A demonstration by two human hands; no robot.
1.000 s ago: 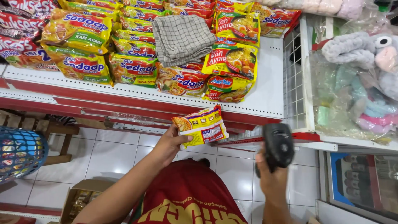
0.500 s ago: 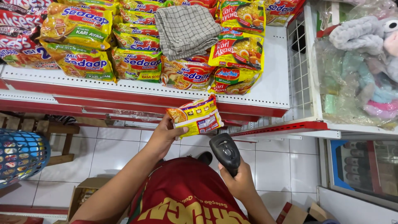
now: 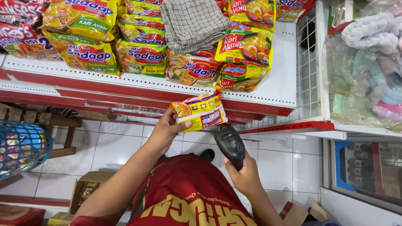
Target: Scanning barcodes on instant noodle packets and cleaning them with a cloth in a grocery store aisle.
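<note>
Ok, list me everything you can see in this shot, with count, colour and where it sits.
noodle packet: one, yellow and red, held in front of the shelf edge
scanner: one, black, just below the packet
noodle packets on shelf: many, mostly yellow and green, some red at far left, stacked on the shelf
cloth: one, grey checked, folded on top of the packets
shelf: one, white with red edge, across the top
plush toys in plastic: several, pastel, right
basket: one, blue mesh, left
cardboard boxes: a few, brown, on the floor
floor tiles: white
left hand: holds the packet
right hand: holds the scanner
</note>
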